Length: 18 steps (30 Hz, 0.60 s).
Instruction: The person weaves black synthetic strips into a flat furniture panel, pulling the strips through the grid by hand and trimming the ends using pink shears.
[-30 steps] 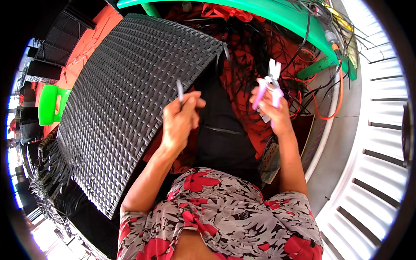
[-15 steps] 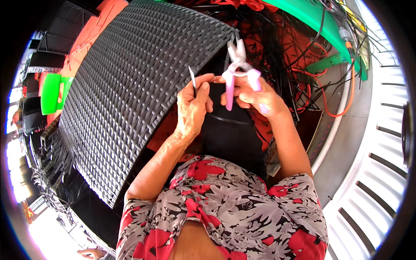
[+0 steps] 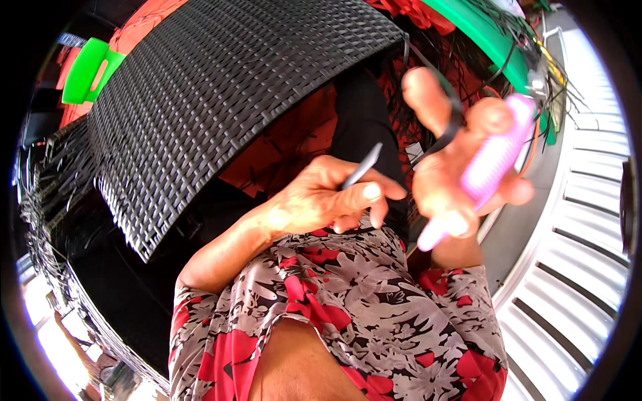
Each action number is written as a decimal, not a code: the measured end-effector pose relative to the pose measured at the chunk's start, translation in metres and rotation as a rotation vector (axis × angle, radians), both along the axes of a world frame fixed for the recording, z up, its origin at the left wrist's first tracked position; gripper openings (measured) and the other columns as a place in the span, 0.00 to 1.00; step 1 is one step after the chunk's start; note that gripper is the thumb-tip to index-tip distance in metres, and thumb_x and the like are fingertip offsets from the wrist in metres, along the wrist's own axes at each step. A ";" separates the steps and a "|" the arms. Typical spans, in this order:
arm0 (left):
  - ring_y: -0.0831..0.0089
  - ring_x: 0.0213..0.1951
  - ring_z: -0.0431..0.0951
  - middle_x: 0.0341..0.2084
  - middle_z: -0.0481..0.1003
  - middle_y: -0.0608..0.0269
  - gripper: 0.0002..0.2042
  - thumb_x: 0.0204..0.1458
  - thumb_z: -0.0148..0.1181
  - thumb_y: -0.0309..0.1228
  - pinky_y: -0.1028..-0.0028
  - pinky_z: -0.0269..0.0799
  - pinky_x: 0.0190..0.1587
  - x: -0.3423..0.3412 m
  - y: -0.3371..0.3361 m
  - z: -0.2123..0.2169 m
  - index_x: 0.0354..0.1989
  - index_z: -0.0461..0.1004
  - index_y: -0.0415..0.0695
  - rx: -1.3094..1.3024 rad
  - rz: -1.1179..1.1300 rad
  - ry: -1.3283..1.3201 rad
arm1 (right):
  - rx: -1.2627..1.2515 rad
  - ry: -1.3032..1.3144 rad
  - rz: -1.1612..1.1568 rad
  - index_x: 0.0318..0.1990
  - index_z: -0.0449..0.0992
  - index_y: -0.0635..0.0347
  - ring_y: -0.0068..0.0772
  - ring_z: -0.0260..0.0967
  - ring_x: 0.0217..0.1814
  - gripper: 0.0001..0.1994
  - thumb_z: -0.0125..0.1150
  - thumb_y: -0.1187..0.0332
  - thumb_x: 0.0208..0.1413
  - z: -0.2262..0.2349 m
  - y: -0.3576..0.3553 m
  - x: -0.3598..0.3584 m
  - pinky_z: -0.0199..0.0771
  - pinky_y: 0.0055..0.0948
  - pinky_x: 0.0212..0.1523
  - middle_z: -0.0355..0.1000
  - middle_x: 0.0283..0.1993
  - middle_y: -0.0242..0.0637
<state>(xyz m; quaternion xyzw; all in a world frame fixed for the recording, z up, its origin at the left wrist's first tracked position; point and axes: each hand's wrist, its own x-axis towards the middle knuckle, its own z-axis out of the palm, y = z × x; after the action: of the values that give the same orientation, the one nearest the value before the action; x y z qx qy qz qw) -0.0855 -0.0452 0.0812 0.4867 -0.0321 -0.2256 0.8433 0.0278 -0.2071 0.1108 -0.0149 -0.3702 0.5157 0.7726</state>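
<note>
My left hand (image 3: 321, 197) is closed round a slim pointed metal tool (image 3: 364, 164), whose flat tip sticks out past the fingers. To its right my right hand (image 3: 441, 177) is raised close to the camera and blurred. It grips pliers with pink handles (image 3: 493, 159); their jaws do not show now. Beside its outstretched finger, a black flat strip (image 3: 456, 123) curves down from the corner of a black woven panel (image 3: 234, 87). The panel slopes across the upper left, its near edge beyond my left hand.
Loose black strands (image 3: 53, 164) fringe the left side. A bright green plastic piece (image 3: 79, 70) stands at the upper left. Green framing (image 3: 485, 40) and tangled strips and cables lie at the upper right. White slatted panelling (image 3: 568, 267) runs down the right.
My right hand has risen toward the camera and rightward with the pliers turned. My left hand has moved down and right with the pointed tool. The panel sits differently in view.
</note>
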 end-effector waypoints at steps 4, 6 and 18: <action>0.85 0.16 0.62 0.18 0.70 0.68 0.22 0.55 0.50 0.51 0.83 0.56 0.17 -0.006 -0.007 -0.033 0.41 0.71 0.41 -0.069 -0.202 -0.100 | -0.020 0.109 0.099 0.60 0.57 0.49 0.43 0.72 0.39 0.25 0.58 0.70 0.55 -0.008 0.020 -0.035 0.74 0.32 0.35 0.26 0.68 0.39; 0.86 0.16 0.62 0.18 0.69 0.69 0.27 0.54 0.51 0.52 0.83 0.56 0.18 -0.017 -0.009 -0.029 0.56 0.66 0.44 -0.065 -0.190 0.006 | -0.033 0.145 0.099 0.55 0.60 0.49 0.41 0.73 0.38 0.21 0.58 0.71 0.55 0.009 0.007 -0.039 0.73 0.35 0.36 0.40 0.60 0.36; 0.87 0.14 0.55 0.45 0.69 0.51 0.16 0.60 0.46 0.36 0.87 0.51 0.15 -0.073 0.081 -0.019 0.53 0.65 0.43 -0.578 0.793 -0.288 | -0.532 0.091 -0.540 0.59 0.52 0.61 0.39 0.58 0.46 0.34 0.64 0.66 0.48 -0.027 -0.069 -0.025 0.66 0.21 0.22 0.56 0.48 0.38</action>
<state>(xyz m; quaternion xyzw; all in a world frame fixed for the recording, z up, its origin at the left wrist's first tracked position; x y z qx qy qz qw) -0.1588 0.0360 0.0622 0.2346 -0.0221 0.1992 0.9512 0.0030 -0.2762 0.0834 -0.2890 -0.1716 0.3716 0.8654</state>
